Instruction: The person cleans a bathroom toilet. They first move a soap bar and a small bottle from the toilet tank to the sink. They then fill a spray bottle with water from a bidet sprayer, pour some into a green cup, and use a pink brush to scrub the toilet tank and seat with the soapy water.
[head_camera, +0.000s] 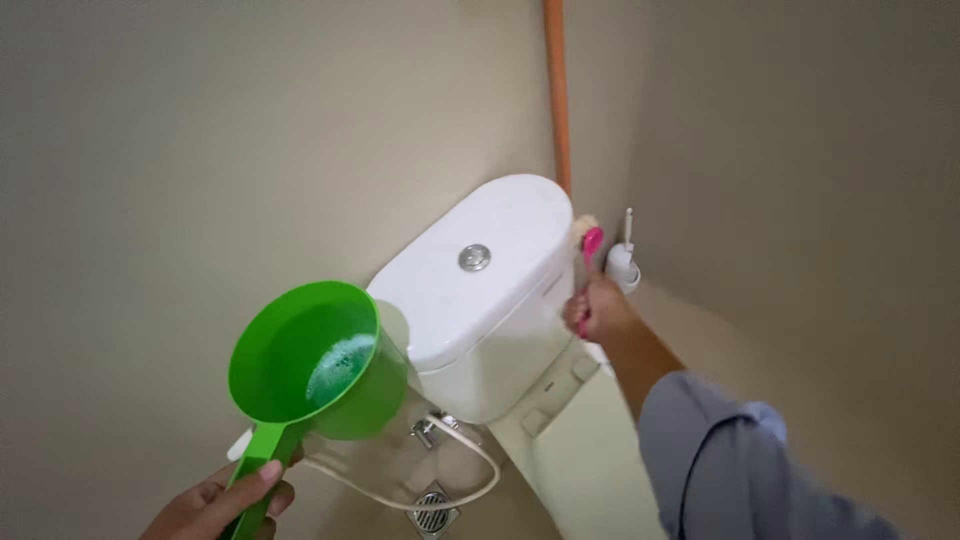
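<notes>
At lower left of the head view, the left hand (222, 505) is closed around the handle of a green dipper (312, 365), thumb on top. The dipper bowl is tilted toward the camera and shows foamy water at its bottom. It sits just in front of the white toilet tank (490, 290), which carries a round metal flush button (474, 257) on its lid.

To the right of the tank, the right hand (596, 310) is wrapped around a pink-handled brush (590, 243). The brush head rests against the tank's upper right corner. A grey sleeve (730, 460) covers the forearm.

Behind the tank, an orange pipe (556, 90) runs up the wall. A white hose (455, 480) loops over a floor drain (433, 508).
</notes>
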